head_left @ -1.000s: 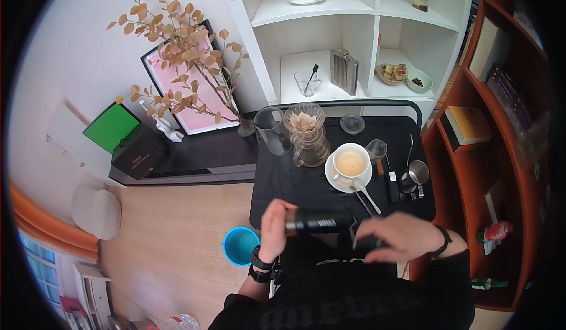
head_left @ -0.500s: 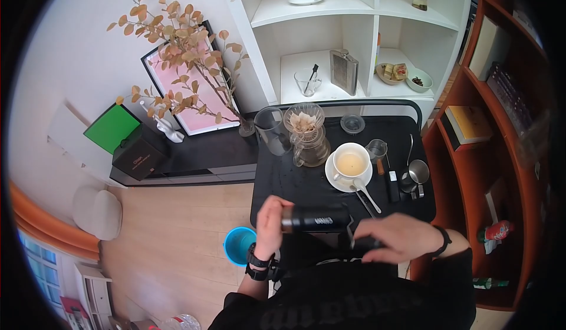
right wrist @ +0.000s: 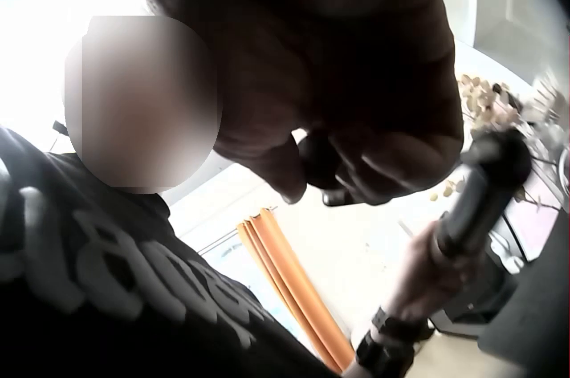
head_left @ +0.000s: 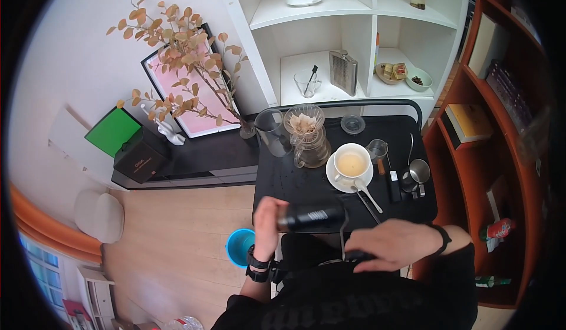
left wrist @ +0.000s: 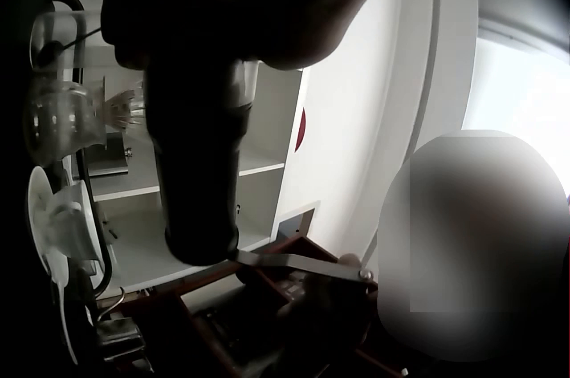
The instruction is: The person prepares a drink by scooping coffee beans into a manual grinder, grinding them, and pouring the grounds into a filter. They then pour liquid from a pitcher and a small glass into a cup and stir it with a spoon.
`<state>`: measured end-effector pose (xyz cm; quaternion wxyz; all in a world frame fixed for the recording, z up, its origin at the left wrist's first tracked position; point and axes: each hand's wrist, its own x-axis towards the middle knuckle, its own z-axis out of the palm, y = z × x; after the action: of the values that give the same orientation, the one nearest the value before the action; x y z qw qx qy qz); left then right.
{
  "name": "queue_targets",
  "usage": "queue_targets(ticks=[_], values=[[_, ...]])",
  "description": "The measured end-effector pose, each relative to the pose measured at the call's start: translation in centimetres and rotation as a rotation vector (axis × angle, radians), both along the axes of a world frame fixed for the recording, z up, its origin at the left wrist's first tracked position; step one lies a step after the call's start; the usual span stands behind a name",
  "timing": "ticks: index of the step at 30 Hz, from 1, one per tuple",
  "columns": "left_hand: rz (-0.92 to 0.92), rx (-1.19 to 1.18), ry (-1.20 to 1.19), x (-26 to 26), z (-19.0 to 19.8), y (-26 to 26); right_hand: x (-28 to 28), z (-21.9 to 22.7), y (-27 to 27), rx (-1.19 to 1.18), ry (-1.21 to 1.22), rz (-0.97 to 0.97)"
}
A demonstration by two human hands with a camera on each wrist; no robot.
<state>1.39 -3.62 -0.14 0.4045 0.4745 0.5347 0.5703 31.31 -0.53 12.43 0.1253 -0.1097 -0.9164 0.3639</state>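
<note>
A black hand coffee grinder lies nearly level in front of the body, over the near edge of the black table. Wrapped around its left end is my left hand. From the other end a bent metal crank runs toward the body, and my right hand grips its dark knob. In the left wrist view, the grinder appears as a dark cylinder with the crank arm at its end. My right hand's curled fingers surround the knob in the right wrist view.
Beyond the grinder stand a filled white cup on a saucer with a spoon, and a glass dripper holding a paper filter on a server. A metal pitcher is at right. A blue bucket sits on the floor.
The grinder has shifted slightly left, still in my left hand. My right hand has turned the crank, which now points toward the body, more plainly visible than before.
</note>
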Motion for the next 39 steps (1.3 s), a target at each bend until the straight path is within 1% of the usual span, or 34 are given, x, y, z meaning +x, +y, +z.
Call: queue_targets(ticks=[1,2,3,4,5,7,8,9,10,11,13,14,16,17,18,19,21,22,24,25,26,27,29,30,32,33,34,35,37,38,39], values=[[-0.163,0.012,0.173,0.3,0.6,-0.2,0.3,0.7,0.5,0.082,0.046,-0.094],[-0.267,0.012,0.075,0.8,0.0,-0.2,0.5,0.8,1.3,0.169,0.072,-0.233],[-0.352,-0.059,-0.067,1.2,-0.6,-0.5,0.7,0.9,2.1,0.258,0.098,-0.369],[-0.384,-0.026,-0.156,1.0,-0.8,-0.5,0.8,1.1,2.5,0.138,-0.004,-0.525],[-0.415,0.003,-0.245,0.8,-0.8,-0.6,0.5,0.7,3.2,0.206,-0.072,-0.619],[-0.356,0.075,-0.492,0.3,0.3,-0.8,0.5,-2.5,3.7,0.266,-0.277,-0.638],[-0.287,0.102,-0.565,0.2,0.7,-0.8,0.6,-3.4,3.1,0.224,-0.399,-0.499],[-0.183,0.116,-0.588,0.1,0.7,-0.6,0.6,-3.8,2.7,0.181,-0.517,-0.359],[-0.051,0.144,-0.524,0.0,0.5,-0.3,0.6,-3.9,2.8,0.161,-0.481,-0.349],[0.08,0.172,-0.457,0.1,0.4,0.0,0.3,-4.2,1.5,0.054,-0.522,-0.11],[0.127,0.104,-0.21,-0.2,0.7,0.1,0.0,-2.9,0.6,-0.056,-0.415,0.097],[0.146,0.071,-0.086,-0.3,0.8,0.2,0.0,-1.9,0.3,-0.066,-0.339,0.102],[0.028,-0.02,-0.079,0.0,1.1,-0.1,0.1,0.0,0.6,-0.083,-0.192,0.11],[-0.03,-0.063,-0.078,0.3,1.4,-0.2,0.5,0.3,1.0,-0.038,-0.135,0.045],[-0.09,-0.095,-0.121,0.8,2.1,-0.5,0.8,0.5,1.4,-0.002,-0.062,-0.079],[-0.165,-0.073,-0.103,0.7,1.8,-0.5,1.1,0.7,1.8,0.032,0.012,-0.202],[-0.313,-0.03,-0.066,0.2,0.9,-0.7,1.3,0.9,2.8,0.044,-0.078,-0.497],[-0.373,-0.023,-0.163,0.1,0.6,-0.8,1.0,0.4,3.3,0.149,-0.134,-0.605],[-0.328,0.03,-0.42,0.4,2.1,-1.3,1.2,-2.3,3.4,0.139,-0.332,-0.528],[-0.302,0.057,-0.547,0.4,2.7,-1.5,1.2,-2.9,3.4,0.133,-0.43,-0.486],[-0.222,0.086,-0.57,0.0,2.8,-1.6,0.3,-1.6,3.0,-0.051,-0.672,-0.334],[-0.082,0.118,-0.473,0.0,2.6,-1.5,0.6,-3.4,2.2,-0.022,-0.563,-0.172],[0.193,0.173,-0.267,-0.2,1.8,-0.9,0.1,-3.2,0.9,-0.107,-0.382,0.06],[0.23,0.142,-0.056,-0.6,1.1,-0.8,0.1,-2.3,0.6,-0.136,-0.324,0.066],[0.063,0.076,0.064,-0.1,2.0,-1.1,0.3,0.3,0.7,-0.188,-0.209,0.072],[-0.022,0.045,0.121,0.1,2.3,-1.1,0.7,0.5,1.1,-0.137,-0.091,-0.007],[-0.125,-0.008,0.102,-0.1,1.8,-1.2,1.0,0.6,1.6,-0.096,-0.023,-0.145],[-0.201,-0.007,-0.009,-0.1,1.5,-1.1,1.1,0.7,2.0,-0.057,0.043,-0.283],[-0.345,-0.007,-0.238,-0.1,1.0,-1.2,0.7,0.8,2.9,0.006,-0.055,-0.576],[-0.374,-0.008,-0.315,-0.1,1.5,-1.2,0.4,-0.1,3.2,0.125,-0.155,-0.661],[-0.341,0.015,-0.421,-0.1,1.7,-1.1,0.4,-1.4,3.2,0.143,-0.241,-0.594]])
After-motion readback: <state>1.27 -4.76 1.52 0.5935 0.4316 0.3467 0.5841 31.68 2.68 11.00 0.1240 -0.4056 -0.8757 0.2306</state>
